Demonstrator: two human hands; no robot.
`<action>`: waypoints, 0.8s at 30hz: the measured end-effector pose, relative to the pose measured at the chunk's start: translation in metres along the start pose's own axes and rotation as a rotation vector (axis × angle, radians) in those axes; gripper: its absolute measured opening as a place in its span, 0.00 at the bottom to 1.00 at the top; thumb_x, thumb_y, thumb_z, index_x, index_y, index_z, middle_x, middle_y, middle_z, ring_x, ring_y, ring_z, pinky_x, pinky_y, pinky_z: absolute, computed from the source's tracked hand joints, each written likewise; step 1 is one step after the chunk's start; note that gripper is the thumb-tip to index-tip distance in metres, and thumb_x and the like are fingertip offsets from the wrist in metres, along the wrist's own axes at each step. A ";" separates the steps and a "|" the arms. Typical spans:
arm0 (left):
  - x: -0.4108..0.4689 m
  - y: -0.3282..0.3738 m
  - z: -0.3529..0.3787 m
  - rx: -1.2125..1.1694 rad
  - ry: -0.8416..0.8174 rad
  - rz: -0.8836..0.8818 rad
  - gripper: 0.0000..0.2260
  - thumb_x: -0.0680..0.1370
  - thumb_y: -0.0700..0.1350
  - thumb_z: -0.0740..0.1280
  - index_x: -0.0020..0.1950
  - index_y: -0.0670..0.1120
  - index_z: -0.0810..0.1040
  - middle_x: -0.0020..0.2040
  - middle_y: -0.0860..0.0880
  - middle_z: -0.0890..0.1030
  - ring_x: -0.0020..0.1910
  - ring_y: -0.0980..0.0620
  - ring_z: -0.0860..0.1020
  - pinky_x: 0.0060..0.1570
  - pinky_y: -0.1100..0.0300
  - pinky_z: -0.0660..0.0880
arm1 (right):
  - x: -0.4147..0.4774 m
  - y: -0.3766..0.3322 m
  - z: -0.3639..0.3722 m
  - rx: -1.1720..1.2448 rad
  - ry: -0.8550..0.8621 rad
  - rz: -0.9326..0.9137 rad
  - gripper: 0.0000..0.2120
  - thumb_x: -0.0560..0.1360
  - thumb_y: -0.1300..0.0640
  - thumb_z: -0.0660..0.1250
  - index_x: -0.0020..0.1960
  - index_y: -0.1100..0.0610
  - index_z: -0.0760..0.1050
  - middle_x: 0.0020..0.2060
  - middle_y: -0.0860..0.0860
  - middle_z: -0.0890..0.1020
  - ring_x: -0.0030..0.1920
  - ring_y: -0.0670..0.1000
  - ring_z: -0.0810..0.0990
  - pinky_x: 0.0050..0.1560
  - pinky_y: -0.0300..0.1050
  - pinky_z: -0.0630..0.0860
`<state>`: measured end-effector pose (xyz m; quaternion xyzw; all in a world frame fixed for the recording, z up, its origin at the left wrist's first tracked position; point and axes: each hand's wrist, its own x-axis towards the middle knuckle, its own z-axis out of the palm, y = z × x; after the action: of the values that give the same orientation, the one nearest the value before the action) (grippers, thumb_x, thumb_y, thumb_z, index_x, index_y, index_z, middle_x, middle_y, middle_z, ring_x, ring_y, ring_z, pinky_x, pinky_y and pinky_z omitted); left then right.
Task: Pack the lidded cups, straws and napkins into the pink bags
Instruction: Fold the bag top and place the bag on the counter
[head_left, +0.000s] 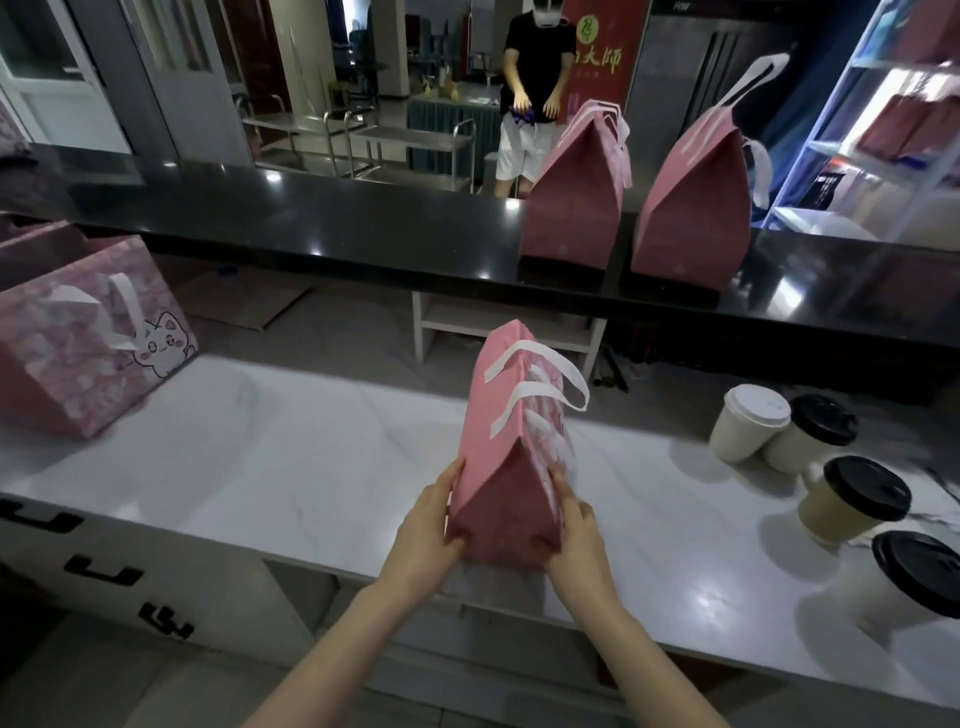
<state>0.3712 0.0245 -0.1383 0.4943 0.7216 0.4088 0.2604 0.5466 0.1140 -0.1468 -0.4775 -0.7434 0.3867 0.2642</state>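
Left hand (427, 525) and right hand (577, 532) grip the pink bag (501, 457) (fingers curled round its base) near the surface's (311, 467) front edge; lidded cups (852, 501) stand at its right edge.

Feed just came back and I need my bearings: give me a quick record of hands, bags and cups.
left hand: grips held pink bag's lower left side
right hand: grips its lower right side
held pink bag: upright, top closed, over white counter
closed bags: two on black counter
cat-print bag: far left of white counter
lidded cups: four at right; one white lid, three black
straws, napkins: not visible
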 end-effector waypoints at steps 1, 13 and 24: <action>0.000 0.002 -0.002 0.005 0.005 0.002 0.40 0.69 0.39 0.67 0.75 0.65 0.55 0.66 0.54 0.72 0.57 0.50 0.77 0.52 0.47 0.79 | 0.000 -0.004 -0.001 0.004 -0.004 -0.005 0.44 0.76 0.62 0.66 0.69 0.25 0.43 0.58 0.49 0.67 0.54 0.49 0.72 0.48 0.32 0.73; -0.033 0.038 -0.050 0.065 0.221 0.097 0.36 0.76 0.38 0.66 0.76 0.62 0.55 0.63 0.54 0.76 0.55 0.55 0.78 0.53 0.52 0.79 | -0.010 -0.064 -0.008 0.114 -0.021 -0.192 0.37 0.73 0.65 0.66 0.75 0.41 0.58 0.64 0.48 0.72 0.61 0.47 0.74 0.58 0.45 0.78; -0.006 0.079 -0.131 0.046 0.404 0.266 0.36 0.77 0.35 0.65 0.76 0.64 0.55 0.61 0.52 0.76 0.56 0.53 0.78 0.49 0.53 0.81 | 0.026 -0.157 -0.023 0.145 -0.031 -0.432 0.47 0.70 0.73 0.65 0.74 0.33 0.54 0.62 0.43 0.67 0.61 0.47 0.73 0.57 0.47 0.78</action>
<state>0.3109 -0.0106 -0.0021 0.4990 0.6968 0.5134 0.0432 0.4744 0.1069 -0.0034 -0.2811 -0.8027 0.3805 0.3631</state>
